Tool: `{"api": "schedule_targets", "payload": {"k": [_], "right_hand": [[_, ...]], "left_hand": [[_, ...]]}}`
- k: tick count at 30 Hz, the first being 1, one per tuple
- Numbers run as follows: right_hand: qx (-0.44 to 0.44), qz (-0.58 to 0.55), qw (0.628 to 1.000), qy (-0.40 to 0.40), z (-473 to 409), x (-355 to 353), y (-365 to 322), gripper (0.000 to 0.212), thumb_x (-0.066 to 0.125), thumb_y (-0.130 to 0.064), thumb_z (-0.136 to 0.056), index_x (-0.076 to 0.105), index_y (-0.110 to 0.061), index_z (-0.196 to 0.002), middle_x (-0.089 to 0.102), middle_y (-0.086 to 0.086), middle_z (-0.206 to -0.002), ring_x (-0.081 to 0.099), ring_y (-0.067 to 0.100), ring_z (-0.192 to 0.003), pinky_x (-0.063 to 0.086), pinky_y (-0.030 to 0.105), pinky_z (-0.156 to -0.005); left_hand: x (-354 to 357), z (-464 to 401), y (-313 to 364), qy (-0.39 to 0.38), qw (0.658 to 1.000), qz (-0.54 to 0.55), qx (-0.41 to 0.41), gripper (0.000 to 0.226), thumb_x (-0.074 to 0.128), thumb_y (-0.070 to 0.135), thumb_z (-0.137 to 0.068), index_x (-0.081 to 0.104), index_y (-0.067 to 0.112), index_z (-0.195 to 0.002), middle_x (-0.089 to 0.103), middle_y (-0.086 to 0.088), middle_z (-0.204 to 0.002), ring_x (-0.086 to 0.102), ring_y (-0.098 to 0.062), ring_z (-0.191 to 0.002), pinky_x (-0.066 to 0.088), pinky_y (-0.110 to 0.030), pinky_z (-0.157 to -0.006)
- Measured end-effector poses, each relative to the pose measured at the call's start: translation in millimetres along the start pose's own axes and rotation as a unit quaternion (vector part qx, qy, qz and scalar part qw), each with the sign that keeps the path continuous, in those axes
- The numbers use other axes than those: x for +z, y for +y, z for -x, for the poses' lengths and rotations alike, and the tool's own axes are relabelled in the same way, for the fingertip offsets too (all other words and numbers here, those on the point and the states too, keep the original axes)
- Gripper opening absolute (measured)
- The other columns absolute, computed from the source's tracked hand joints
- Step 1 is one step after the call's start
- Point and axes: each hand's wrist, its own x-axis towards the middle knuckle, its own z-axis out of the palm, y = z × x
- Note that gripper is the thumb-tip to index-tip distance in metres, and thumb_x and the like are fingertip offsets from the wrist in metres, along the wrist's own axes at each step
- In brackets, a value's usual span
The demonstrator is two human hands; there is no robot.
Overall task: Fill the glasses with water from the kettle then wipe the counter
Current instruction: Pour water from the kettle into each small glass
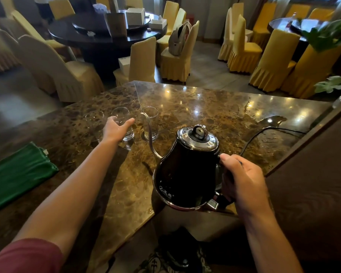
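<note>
**Kettle tipped toward the glasses**

Kettle [187,170] hangs over the near counter [195,103] edge, your right hand [242,182] curled round its handle; your left hand [117,128] wraps the middle glass [124,123], between the left glass [95,120] and right glass [150,123]; the thin spout may miss a rim, adding to the puddle [270,120]; the kettle's white logo carries characters too small to read; green cloth [18,172] waits left.

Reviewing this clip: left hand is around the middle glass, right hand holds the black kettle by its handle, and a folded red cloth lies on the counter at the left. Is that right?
Not quite: the cloth is green, not red, as the head view shows. The rest stands: the left hand is around the middle glass, the right hand holds the black kettle by its handle, and the cloth lies folded on the counter at the left.
</note>
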Motion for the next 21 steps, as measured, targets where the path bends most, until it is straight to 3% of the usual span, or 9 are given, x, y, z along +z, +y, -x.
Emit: {"api": "schedule_targets", "payload": {"k": [3, 5, 8, 11, 13, 15, 18, 21], "right_hand": [[-0.011, -0.007, 1.000, 0.001, -1.3, -2.0, 1.3, 0.039, 0.067, -0.031, -0.093, 0.059, -0.019, -0.057, 0.046, 0.006, -0.057, 0.042, 0.020, -0.049, 0.032, 0.027, -0.047], [-0.023, -0.013, 1.000, -0.008, -2.2, -4.5, 0.4, 0.047, 0.073, -0.044, -0.085, 0.059, -0.003, -0.066, 0.049, 0.015, -0.063, 0.046, 0.026, -0.058, 0.037, 0.036, -0.055], [-0.033, -0.019, 0.999, 0.007, -3.7, -7.7, -0.1, 0.073, 0.080, -0.056, -0.073, 0.056, 0.012, -0.080, 0.051, 0.020, -0.072, 0.046, 0.031, -0.067, 0.035, 0.044, -0.061], [-0.017, -0.025, 0.999, 0.025, -4.7, -11.2, 1.5, 0.046, 0.072, -0.043, -0.084, 0.061, -0.001, -0.069, 0.050, 0.015, -0.064, 0.044, 0.027, -0.058, 0.034, 0.034, -0.052], [-0.005, -0.027, 0.999, 0.035, -4.4, -13.2, 2.4, 0.035, 0.068, -0.032, -0.092, 0.060, -0.015, -0.062, 0.048, 0.006, -0.058, 0.043, 0.022, -0.050, 0.033, 0.028, -0.047], [-0.001, -0.032, 0.999, 0.039, -4.4, -15.4, 2.4, 0.036, 0.065, -0.027, -0.095, 0.058, -0.017, -0.061, 0.045, 0.005, -0.056, 0.040, 0.017, -0.043, 0.032, 0.025, -0.041], [-0.002, -0.037, 0.998, 0.042, -4.1, -19.2, 1.4, 0.039, 0.064, -0.026, -0.096, 0.057, -0.020, -0.058, 0.042, 0.004, -0.052, 0.037, 0.016, -0.038, 0.030, 0.022, -0.037], [-0.009, -0.034, 0.998, 0.048, -4.6, -24.9, 2.2, 0.037, 0.065, -0.024, -0.096, 0.057, -0.017, -0.060, 0.040, 0.004, -0.053, 0.036, 0.015, -0.041, 0.030, 0.022, -0.040]], "left_hand": [[-0.7, 21.0, -12.4, -0.011, 1.000, -0.007, -0.008, 0.090, 0.073, 0.056, -0.086, 0.034, 0.010, -0.154, 0.050, -0.012, -0.149, 0.051, -0.031, -0.134, 0.045, -0.046, -0.109], [1.3, 42.6, -25.6, 0.013, 1.000, -0.017, 0.009, 0.087, 0.071, 0.059, -0.084, 0.041, 0.010, -0.150, 0.050, -0.012, -0.145, 0.055, -0.030, -0.128, 0.049, -0.049, -0.105], [10.6, 79.4, -42.2, 0.069, 0.993, -0.029, 0.091, 0.050, 0.073, 0.035, -0.092, 0.054, 0.009, -0.130, 0.049, -0.009, -0.126, 0.060, -0.025, -0.108, 0.056, -0.045, -0.096], [22.9, 95.2, -43.2, 0.060, 0.986, -0.044, 0.149, 0.039, 0.072, 0.031, -0.093, 0.058, 0.011, -0.124, 0.053, -0.004, -0.117, 0.062, -0.023, -0.102, 0.058, -0.042, -0.090], [30.9, 95.2, -34.4, 0.035, 0.983, -0.039, 0.175, 0.046, 0.072, 0.033, -0.093, 0.057, 0.012, -0.130, 0.056, -0.004, -0.120, 0.061, -0.020, -0.104, 0.058, -0.041, -0.089], [39.8, 91.6, -22.1, 0.010, 0.982, -0.031, 0.186, 0.060, 0.072, 0.037, -0.092, 0.050, 0.012, -0.142, 0.057, -0.007, -0.131, 0.059, -0.018, -0.113, 0.056, -0.040, -0.094], [52.3, 80.7, -6.1, -0.009, 0.985, -0.024, 0.173, 0.083, 0.073, 0.046, -0.090, 0.033, 0.014, -0.155, 0.043, -0.011, -0.152, 0.051, -0.022, -0.129, 0.049, -0.043, -0.105], [66.2, 64.3, 5.5, -0.025, 0.991, -0.004, 0.134, 0.098, 0.075, 0.051, -0.087, 0.021, 0.015, -0.160, 0.033, -0.012, -0.161, 0.043, -0.027, -0.140, 0.043, -0.048, -0.112]]}}
